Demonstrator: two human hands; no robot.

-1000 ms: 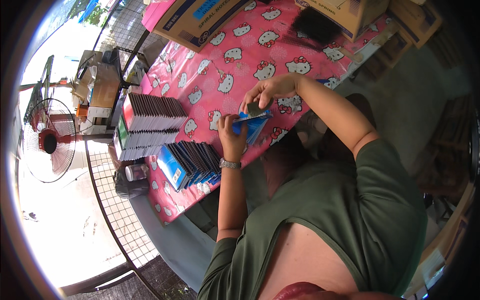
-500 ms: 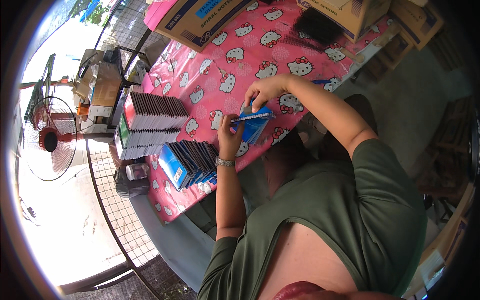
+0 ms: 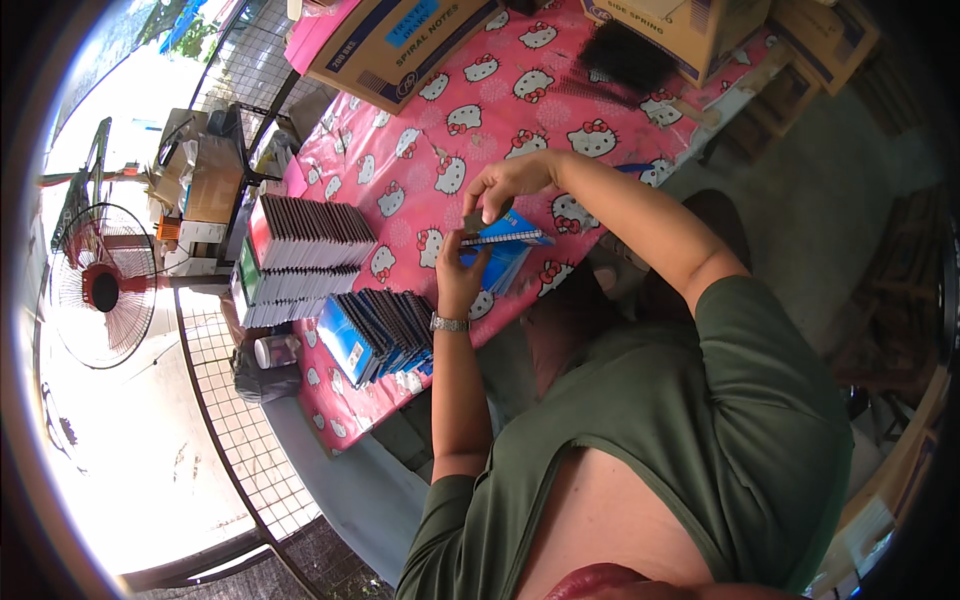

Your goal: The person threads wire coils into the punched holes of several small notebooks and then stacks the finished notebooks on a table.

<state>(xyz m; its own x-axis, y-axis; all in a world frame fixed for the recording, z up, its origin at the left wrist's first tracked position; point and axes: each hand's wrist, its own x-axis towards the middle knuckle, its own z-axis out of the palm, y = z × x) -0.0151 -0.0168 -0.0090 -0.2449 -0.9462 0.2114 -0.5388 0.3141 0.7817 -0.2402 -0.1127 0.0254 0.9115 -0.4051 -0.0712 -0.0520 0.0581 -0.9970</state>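
Note:
A small blue notebook (image 3: 507,262) lies near the front edge of the table, a row of holes or coils along its upper edge. My left hand (image 3: 458,272) grips its left end between thumb and fingers, and a metal-band watch circles that wrist. Just above the notebook's left corner, my right hand (image 3: 508,184) is closed in a pinch on a small, flat, dull greenish-brown piece (image 3: 474,220). What this piece is I cannot make out. To the left of my left hand, several blue spiral notebooks (image 3: 375,335) are stacked.
Behind the blue stack stand piles of red-covered (image 3: 312,234) and green-covered notebooks (image 3: 300,290). Cardboard boxes (image 3: 405,50) line the far side of the pink patterned table (image 3: 400,225). Loose black spiral wires (image 3: 622,62) lie at the far right. A fan (image 3: 100,288) stands left.
My right hand has moved left along the notebook's top edge with the small piece to its left corner. The left hand stays on the notebook. The view has shifted slightly.

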